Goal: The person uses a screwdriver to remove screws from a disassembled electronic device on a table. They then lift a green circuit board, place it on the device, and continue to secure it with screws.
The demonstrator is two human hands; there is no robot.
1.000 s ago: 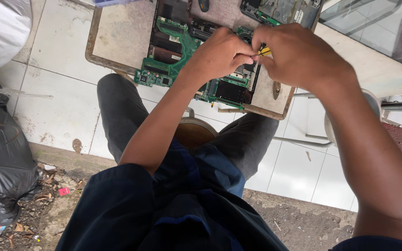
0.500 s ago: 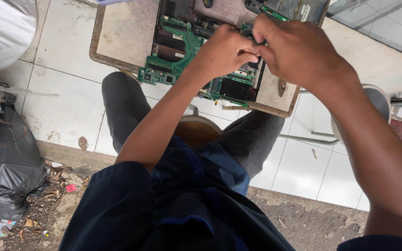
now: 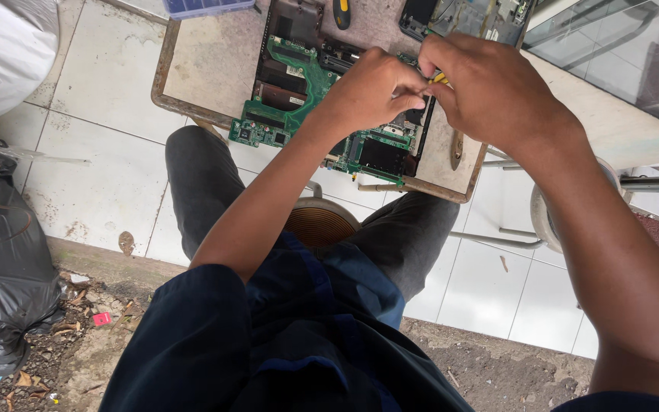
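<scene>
Both hands had stayed clustered over the board since half a second earlier; the head view only shifted slightly and the yellow tip showed again between the fingers.

Left hand was curled narrow, fingertips pinched together at the contact point. Right hand was closed around a small yellow-handled tool, probably a precision screwdriver; only its tip showed, so the grip on the shaft could not be told fully. Both met above the green motherboard, at about 3 o'clock of its visible area.

Doing it well, in my judgement: keep the tool square to the fastener, let the left hand steady the tip, use light torque, and keep the wrists off the components.

Materials:
- Motherboard: rigid green laminate, flat, with dark rectangular chips and slots and a bare black recess near its 5 o'clock corner.
- Counter: small, worn, matte grey-beige top with a rounded brown rim, scuffed.
- Second screwdriver, yellow and black, lay at 12 o'clock.
- Blue plastic organiser box sat at 11 o'clock, cut by the frame.
- Floor: glossy white tile, stained.
- Black bin bag, crinkled, at 8 o'clock.
</scene>
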